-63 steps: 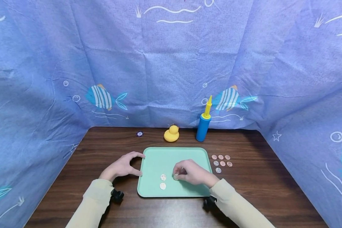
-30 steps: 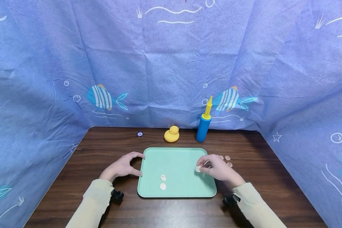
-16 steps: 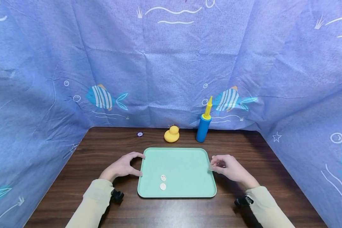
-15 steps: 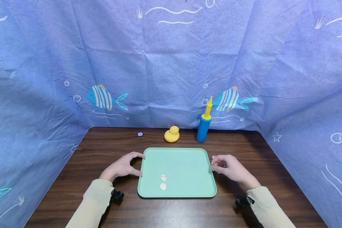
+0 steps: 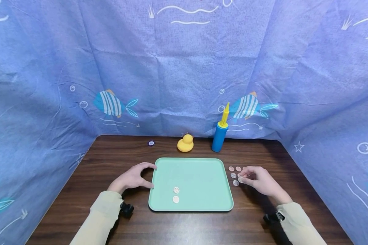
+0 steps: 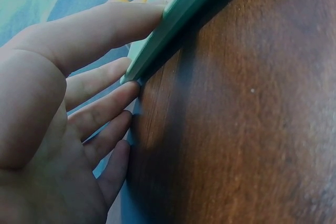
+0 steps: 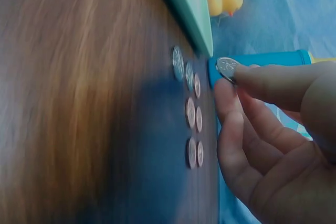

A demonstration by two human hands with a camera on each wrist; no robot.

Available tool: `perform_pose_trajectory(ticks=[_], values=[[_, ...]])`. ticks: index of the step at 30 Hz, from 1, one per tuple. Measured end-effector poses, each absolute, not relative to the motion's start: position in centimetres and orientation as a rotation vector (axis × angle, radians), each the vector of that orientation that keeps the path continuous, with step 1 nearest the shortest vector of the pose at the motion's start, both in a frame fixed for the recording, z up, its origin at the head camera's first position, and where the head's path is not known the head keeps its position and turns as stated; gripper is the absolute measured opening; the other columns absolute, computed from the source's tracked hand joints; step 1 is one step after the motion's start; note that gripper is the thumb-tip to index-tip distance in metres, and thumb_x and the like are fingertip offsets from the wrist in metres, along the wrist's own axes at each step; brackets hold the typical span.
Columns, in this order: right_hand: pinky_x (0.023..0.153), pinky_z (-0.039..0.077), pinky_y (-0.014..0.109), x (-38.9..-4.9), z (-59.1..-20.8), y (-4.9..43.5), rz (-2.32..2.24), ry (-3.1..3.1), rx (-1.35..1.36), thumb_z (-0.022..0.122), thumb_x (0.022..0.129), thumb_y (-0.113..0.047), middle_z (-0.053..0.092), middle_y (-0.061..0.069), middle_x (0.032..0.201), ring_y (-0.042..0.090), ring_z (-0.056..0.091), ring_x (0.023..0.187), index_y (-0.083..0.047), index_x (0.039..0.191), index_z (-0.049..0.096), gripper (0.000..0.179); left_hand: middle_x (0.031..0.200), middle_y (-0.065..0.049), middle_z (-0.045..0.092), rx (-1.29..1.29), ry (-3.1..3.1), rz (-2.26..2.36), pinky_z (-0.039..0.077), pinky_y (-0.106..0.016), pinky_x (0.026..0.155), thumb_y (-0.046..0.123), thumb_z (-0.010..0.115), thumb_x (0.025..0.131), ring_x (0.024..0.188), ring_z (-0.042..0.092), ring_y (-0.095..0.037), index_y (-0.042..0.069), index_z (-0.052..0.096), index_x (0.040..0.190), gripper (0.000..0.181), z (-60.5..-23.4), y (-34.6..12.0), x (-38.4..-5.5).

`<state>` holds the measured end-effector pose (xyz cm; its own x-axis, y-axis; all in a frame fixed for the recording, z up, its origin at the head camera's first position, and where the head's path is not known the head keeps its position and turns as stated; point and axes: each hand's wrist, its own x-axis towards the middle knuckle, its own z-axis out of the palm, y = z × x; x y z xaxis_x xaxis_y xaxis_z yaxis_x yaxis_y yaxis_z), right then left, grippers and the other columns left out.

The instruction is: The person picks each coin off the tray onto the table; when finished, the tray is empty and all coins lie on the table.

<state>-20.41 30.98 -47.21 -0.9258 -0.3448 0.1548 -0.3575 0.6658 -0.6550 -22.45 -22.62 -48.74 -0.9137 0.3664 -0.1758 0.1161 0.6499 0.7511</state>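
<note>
My left hand (image 5: 131, 177) touches the left rim of the mint-green tray (image 5: 199, 177), thumb and fingers spread apart along the edge. In the left wrist view, the thumb (image 6: 100, 30) meets the tray's rim, with the other fingers below it. Right of the tray, my right hand (image 5: 260, 180) pinches a silver coin (image 7: 227, 68) between thumb and fingertips, raised above the table. Beneath and beside it lie copper coins (image 5: 231, 168) and silver coins (image 5: 235, 183) in rows, partly hidden by the hand. Two coins (image 5: 176, 190) lie on the tray's lower left part.
A yellow rubber duck (image 5: 185, 143) sits behind the tray. To its right stands a blue hand pump (image 5: 219, 137) with a yellow nozzle. A dark poker chip (image 5: 151, 143) lies at the back left of the wooden table (image 5: 187, 226). Blue fish-print cloth (image 5: 184, 68) surrounds the table.
My right hand has carried the pinched coin from over the tray's middle rightward, past the right rim, to above the coins on the table. My left hand stays at the tray's left rim.
</note>
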Motion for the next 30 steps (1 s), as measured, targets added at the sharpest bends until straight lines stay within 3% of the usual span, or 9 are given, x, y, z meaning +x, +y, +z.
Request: perform_pose_trajectory(ticks=[11,30], values=[[0.065,0.054,0.023,-20.3,-48.3,32.1,1.103,-2.826,0.599,0.081,0.087,0.003,0.07,-0.003,0.084,0.003,0.063,0.075,-0.007,0.091,0.073,0.014,0.159,-0.014,0.046,0.401,2.566,1.112,0.035,-0.064,0.117,0.03,0.095,0.078,0.15,0.037,-0.041,0.024,0.064,0.14,0.069,-48.8,-22.6,-22.5],[0.069,0.054,0.027,-20.3,-49.3,31.8,0.87,-2.907,0.567,0.082,0.083,0.0,0.069,-0.01,0.079,0.001,0.063,0.071,-0.014,0.087,0.072,0.018,0.161,-0.012,0.045,0.401,2.563,1.125,0.037,-0.065,0.115,0.03,0.095,0.078,0.151,0.037,-0.041,0.026,0.064,0.141,0.07,-49.0,-22.7,-22.5]])
